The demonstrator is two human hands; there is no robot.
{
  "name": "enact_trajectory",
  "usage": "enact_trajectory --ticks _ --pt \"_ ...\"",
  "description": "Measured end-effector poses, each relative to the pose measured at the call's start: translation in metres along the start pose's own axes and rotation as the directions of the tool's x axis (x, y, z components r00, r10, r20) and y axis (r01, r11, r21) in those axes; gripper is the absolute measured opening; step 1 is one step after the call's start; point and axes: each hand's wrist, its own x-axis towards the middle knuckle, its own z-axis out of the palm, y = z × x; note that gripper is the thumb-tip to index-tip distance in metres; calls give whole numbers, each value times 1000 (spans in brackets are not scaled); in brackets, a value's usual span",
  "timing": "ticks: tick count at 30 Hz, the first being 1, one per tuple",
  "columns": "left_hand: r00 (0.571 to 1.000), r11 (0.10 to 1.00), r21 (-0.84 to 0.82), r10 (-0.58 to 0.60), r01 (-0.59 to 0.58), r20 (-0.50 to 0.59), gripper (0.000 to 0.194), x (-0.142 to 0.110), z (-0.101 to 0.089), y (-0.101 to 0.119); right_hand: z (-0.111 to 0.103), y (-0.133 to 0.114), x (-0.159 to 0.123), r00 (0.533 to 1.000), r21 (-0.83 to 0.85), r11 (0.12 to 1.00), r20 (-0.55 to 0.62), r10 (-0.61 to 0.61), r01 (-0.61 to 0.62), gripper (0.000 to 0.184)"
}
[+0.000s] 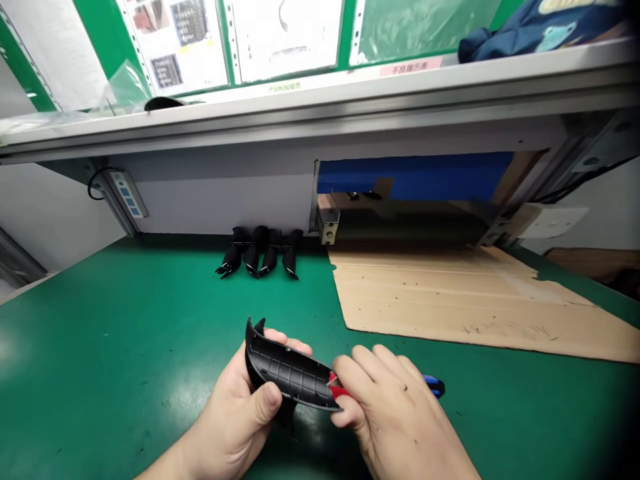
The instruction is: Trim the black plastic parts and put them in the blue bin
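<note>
My left hand (243, 407) is wrapped round a curved, hollow black plastic part (295, 373). Its ribbed inner side faces up, and the thumb presses on the near rim. Pointed tips stick up at the part's left end. My right hand (390, 400) is closed round a slim hand tool (434, 386) with a blue-and-black handle end and a red front. A thin metal tip seems to touch the right end of the black part; my fingers hide most of the tool, so its exact kind is unclear.
Several glossy black plastic parts (260, 252) stand in a row at the back of the green table (125, 347). Flat cardboard (440, 300) covers the right side. Overhead runs a shelf (310, 110); a power strip (129, 193) hangs at the left.
</note>
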Motion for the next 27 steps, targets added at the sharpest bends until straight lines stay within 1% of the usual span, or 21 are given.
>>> enact_trajectory --ticks 6,9,13,16,18,20,21,23,25,27 --pt "999 994 111 -14 10 34 34 -3 -4 -4 -1 4 -1 998 76 997 45 -35 31 51" --pt "999 992 124 -15 11 30 33 -4 -3 -5 0 8 -2 995 151 988 77 -56 43 55" --pt "999 989 149 -19 14 30 33 -5 -2 -6 0 13 -5 989 216 976 138 -58 27 63" --pt "1000 984 178 -16 11 27 33 -6 -2 -6 -4 15 -9 969 325 945 241 -53 -29 67" --pt "999 982 188 -14 8 32 33 -7 -1 -6 -9 16 -10 939 458 881 339 -51 -118 65" --pt "999 986 164 -5 -1 35 32 -8 1 -6 -15 17 -10 916 569 794 400 -41 -213 63" --pt "1000 991 132 2 -6 31 32 -8 3 -7 -17 17 -10 917 599 762 399 -18 -245 61" --pt "1000 999 48 -1 1 -1 32 -9 6 -9 -19 16 -9 942 615 744 329 61 -263 58" --pt "998 998 -42 -39 37 -40 33 -9 11 -10 -18 12 -9 967 598 765 219 131 -239 57" --pt "995 991 -116 -80 73 -61 33 -9 15 -9 -14 6 -11 977 579 787 137 163 -212 57"
